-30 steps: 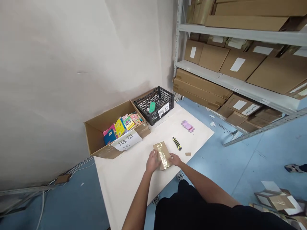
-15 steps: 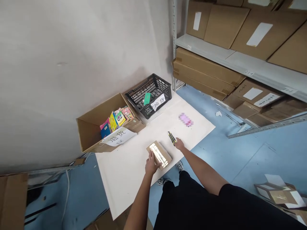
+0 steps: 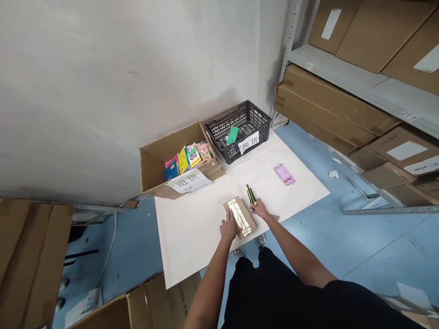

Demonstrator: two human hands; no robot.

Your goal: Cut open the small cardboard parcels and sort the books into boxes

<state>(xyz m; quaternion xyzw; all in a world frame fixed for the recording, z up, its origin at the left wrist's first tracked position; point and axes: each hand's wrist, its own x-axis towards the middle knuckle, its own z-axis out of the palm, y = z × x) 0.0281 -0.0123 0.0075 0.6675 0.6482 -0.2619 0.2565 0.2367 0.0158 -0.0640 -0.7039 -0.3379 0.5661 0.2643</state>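
A small cardboard box point(image 3: 244, 218) with shiny tape along its top lies near the front edge of the white table point(image 3: 187, 242). My left hand point(image 3: 228, 227) holds it at the left side, fingers resting on the taped top. Just to the right of the box, my right hand point(image 3: 259, 209) is closed around a yellow-and-black utility knife point(image 3: 251, 195), which points away from me. Whether its blade is out is too small to tell. A pinkish item point(image 3: 284, 174), blurred by pixelation, lies farther right on the table.
At the table's back stand an open carton point(image 3: 152, 169) of colourful booklets point(image 3: 188, 157) and a black plastic crate point(image 3: 252, 121) holding a green item point(image 3: 232, 135). Metal shelving point(image 3: 343, 68) with cartons rises at the right. More cardboard point(image 3: 30, 256) is at the lower left.
The view has turned leftward, so the scene sits farther right. My right hand has brought the utility knife closer to the box. My left hand stays on the box.
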